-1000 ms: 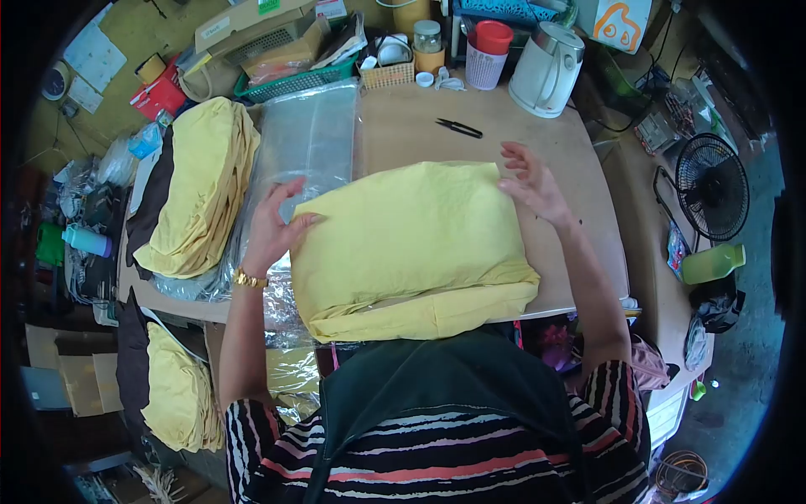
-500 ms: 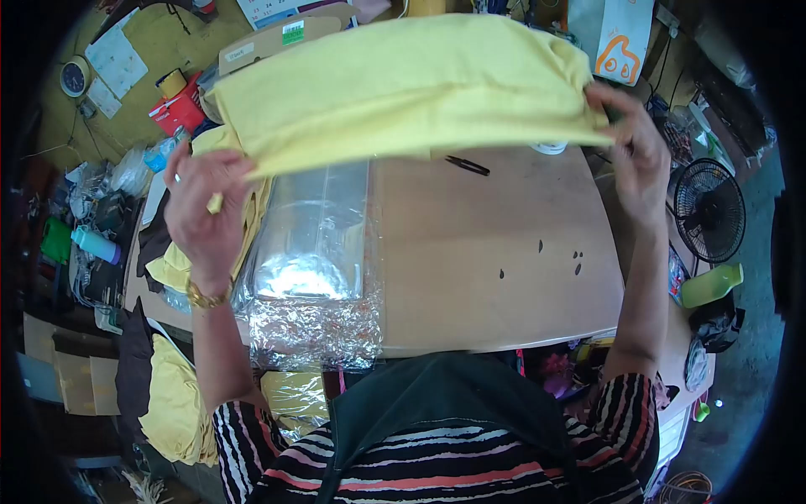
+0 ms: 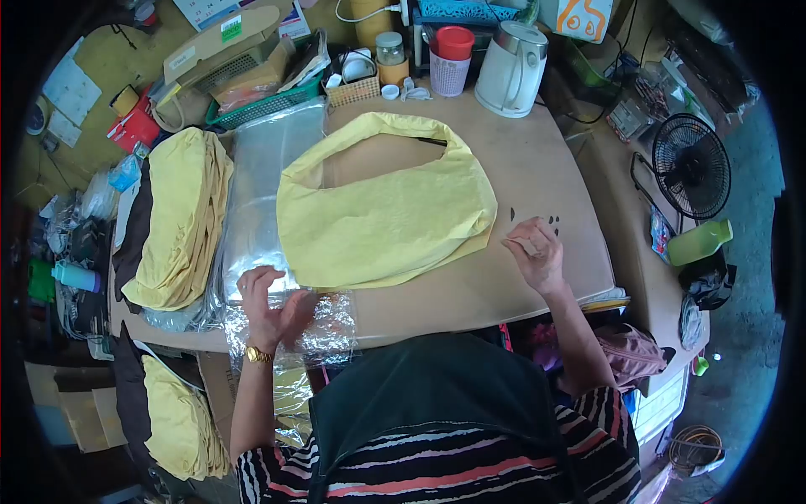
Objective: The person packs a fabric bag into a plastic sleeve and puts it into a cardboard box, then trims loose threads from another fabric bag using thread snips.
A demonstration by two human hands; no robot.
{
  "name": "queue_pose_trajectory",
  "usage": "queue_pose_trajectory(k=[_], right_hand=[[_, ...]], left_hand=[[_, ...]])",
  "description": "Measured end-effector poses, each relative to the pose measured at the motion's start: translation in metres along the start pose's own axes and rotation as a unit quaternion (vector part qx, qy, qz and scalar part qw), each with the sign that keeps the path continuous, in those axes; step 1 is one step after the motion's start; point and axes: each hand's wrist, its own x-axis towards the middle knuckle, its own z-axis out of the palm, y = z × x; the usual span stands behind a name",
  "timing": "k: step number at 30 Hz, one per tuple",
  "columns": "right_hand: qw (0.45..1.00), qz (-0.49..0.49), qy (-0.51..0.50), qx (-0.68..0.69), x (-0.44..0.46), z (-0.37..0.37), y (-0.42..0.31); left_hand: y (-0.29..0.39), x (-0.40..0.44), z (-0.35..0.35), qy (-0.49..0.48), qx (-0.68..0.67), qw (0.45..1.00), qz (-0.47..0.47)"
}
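Note:
A yellow cloth bag lies flat on the table, its strap looped toward the back and its body toward me. Just off its lower left corner is my left hand, fingers apart and empty, over the clear plastic sheets. My right hand is beside the bag's right edge, apart from it, with thumb and fingertips close together; whether something small is between them I cannot make out. Part of a black thread snipper shows inside the strap loop.
Folded yellow cloth is piled at the left, with another pile lower down. A white kettle, a red-lidded cup and a green basket line the back. A fan and green bottle stand at the right.
The yellow bag, held up in both hands half a second ago, now lies on the table with its strap spread open. Both hands have let go and come down nearer my body.

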Motion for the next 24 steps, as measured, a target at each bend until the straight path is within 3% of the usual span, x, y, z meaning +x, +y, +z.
queue_pose_trajectory(k=[5, 10, 15, 17, 19, 20, 22, 24], right_hand=[[0.996, -0.075, 0.031, -0.023, 0.041, 0.015, -0.012], [0.985, -0.126, -0.117, -0.025, 0.064, 0.006, -0.007], [0.981, -0.112, -0.138, -0.079, 0.062, 0.008, -0.012], [0.981, -0.101, -0.135, -0.091, 0.057, 0.013, -0.01], [0.995, -0.035, -0.007, 0.096, 0.055, 0.022, -0.009], [0.994, -0.039, -0.009, 0.101, 0.055, 0.026, -0.012], [0.943, 0.046, 0.077, 0.32, 0.053, 0.033, -0.017], [0.947, 0.1, 0.101, 0.288, 0.042, 0.045, -0.004]], left_hand=[[0.0, 0.016, 0.005, -0.067, -0.024, 0.997, 0.008], [0.006, 0.019, 0.002, -0.073, 0.01, 0.997, 0.03], [0.009, 0.016, 0.005, -0.068, 0.018, 0.997, 0.036], [0.009, 0.013, 0.012, -0.02, -0.019, 1.0, 0.016], [0.007, 0.012, 0.015, -0.003, -0.026, 1.0, -0.011], [0.008, 0.013, 0.016, 0.015, -0.037, 0.999, -0.035], [0.016, 0.02, 0.019, 0.037, -0.083, 0.993, -0.07], [0.022, 0.024, 0.024, 0.078, -0.192, 0.967, -0.149]])
